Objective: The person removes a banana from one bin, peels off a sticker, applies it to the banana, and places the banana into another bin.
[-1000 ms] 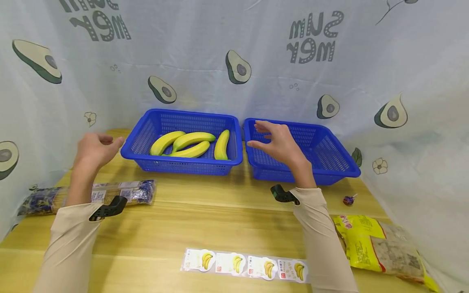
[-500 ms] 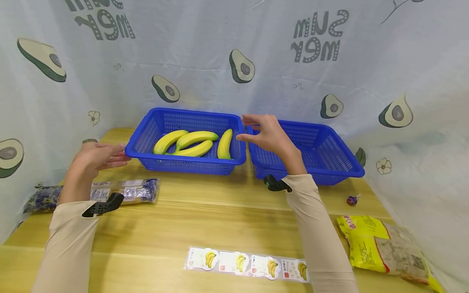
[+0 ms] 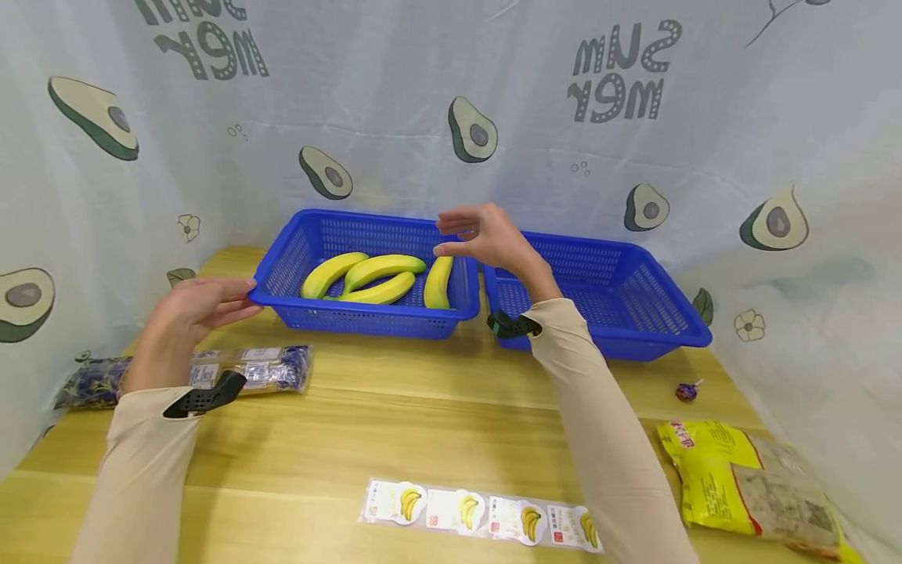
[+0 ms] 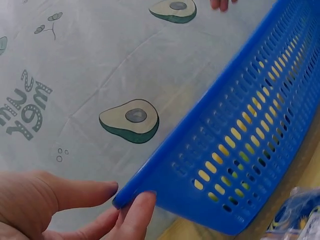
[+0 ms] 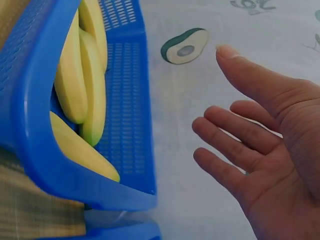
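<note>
Left hand (image 3: 200,309) fingers spread, tips touching the left rim of the banana basket (image 3: 366,317); the left wrist view shows fingertips (image 4: 137,210) at the rim corner, no real grip. Right hand (image 3: 486,235) hovers above the basket's right edge, fingers loosely spread, holding nothing. Four bananas (image 3: 380,278) lie inside the basket. Empty basket (image 3: 599,298) sits just right of it, touching or nearly. Sticker strip (image 3: 479,517) lies on the table (image 3: 395,423) well in front of the banana basket, unpeeled. Judging by this, nothing is picked up or labelled yet; all the work is left.
</note>
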The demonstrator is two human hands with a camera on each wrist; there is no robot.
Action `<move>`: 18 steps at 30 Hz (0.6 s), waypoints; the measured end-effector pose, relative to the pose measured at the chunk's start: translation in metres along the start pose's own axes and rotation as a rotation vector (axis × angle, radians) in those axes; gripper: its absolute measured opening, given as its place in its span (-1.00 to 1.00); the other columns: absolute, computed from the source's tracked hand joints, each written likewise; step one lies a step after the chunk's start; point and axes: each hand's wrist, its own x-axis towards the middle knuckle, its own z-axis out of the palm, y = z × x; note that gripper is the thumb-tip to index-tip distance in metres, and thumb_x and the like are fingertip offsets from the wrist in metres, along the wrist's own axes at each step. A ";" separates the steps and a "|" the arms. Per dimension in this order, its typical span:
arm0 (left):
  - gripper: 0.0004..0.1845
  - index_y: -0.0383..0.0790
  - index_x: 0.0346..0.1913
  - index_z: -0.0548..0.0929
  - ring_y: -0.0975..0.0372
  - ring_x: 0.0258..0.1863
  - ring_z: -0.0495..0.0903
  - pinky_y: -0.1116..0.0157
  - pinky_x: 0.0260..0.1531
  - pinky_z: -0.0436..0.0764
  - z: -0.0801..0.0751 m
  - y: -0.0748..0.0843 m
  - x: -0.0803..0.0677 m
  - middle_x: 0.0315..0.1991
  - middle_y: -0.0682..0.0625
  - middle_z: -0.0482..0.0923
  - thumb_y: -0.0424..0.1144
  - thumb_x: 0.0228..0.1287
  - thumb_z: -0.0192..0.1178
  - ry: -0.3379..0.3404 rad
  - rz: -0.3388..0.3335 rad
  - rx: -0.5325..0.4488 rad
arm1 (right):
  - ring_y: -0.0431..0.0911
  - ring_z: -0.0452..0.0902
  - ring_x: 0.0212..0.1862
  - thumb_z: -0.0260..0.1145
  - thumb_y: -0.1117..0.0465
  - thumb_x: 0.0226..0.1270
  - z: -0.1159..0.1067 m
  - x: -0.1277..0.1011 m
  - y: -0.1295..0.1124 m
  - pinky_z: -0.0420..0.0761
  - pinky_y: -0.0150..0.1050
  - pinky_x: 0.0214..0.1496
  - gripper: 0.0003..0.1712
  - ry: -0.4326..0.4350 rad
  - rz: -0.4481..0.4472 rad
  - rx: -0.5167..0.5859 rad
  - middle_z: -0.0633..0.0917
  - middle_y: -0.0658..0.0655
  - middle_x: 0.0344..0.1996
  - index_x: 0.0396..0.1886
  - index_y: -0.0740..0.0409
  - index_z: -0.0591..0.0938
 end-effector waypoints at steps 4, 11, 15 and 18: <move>-0.66 -0.16 -0.44 0.74 0.24 -0.38 0.81 0.36 -0.12 0.82 0.001 -0.002 0.003 -0.39 -0.01 0.73 -0.45 0.59 0.20 -0.021 -0.018 -0.054 | 0.18 0.62 0.36 0.60 0.20 0.39 0.009 0.017 0.010 0.61 0.01 0.45 -0.28 -0.033 0.010 0.051 0.69 0.33 0.31 0.47 0.30 0.58; -0.66 -0.22 -0.42 0.72 0.21 -0.38 0.79 0.36 -0.18 0.83 -0.001 -0.005 0.007 -0.39 -0.05 0.72 -0.47 0.60 0.15 -0.037 -0.062 -0.184 | 0.20 0.63 0.35 0.57 0.27 0.41 0.029 0.044 0.017 0.63 -0.01 0.44 -0.34 -0.141 0.027 0.087 0.70 0.35 0.29 0.43 0.37 0.58; -0.69 -0.24 -0.37 0.70 0.21 -0.37 0.80 0.36 -0.16 0.83 -0.002 -0.005 0.009 -0.37 -0.06 0.71 -0.46 0.62 0.12 -0.055 -0.067 -0.178 | 0.17 0.68 0.29 0.55 0.31 0.41 0.038 0.056 0.021 0.67 -0.01 0.39 -0.41 -0.171 0.061 0.110 0.72 0.39 0.23 0.37 0.40 0.63; -0.73 -0.23 -0.32 0.67 0.23 -0.36 0.79 0.38 -0.14 0.82 -0.004 -0.003 0.008 -0.36 -0.05 0.70 -0.45 0.64 0.10 -0.046 -0.050 -0.145 | 0.16 0.72 0.24 0.55 0.35 0.40 0.044 0.065 0.024 0.69 -0.02 0.36 -0.46 -0.179 0.072 0.155 0.75 0.39 0.18 0.31 0.42 0.66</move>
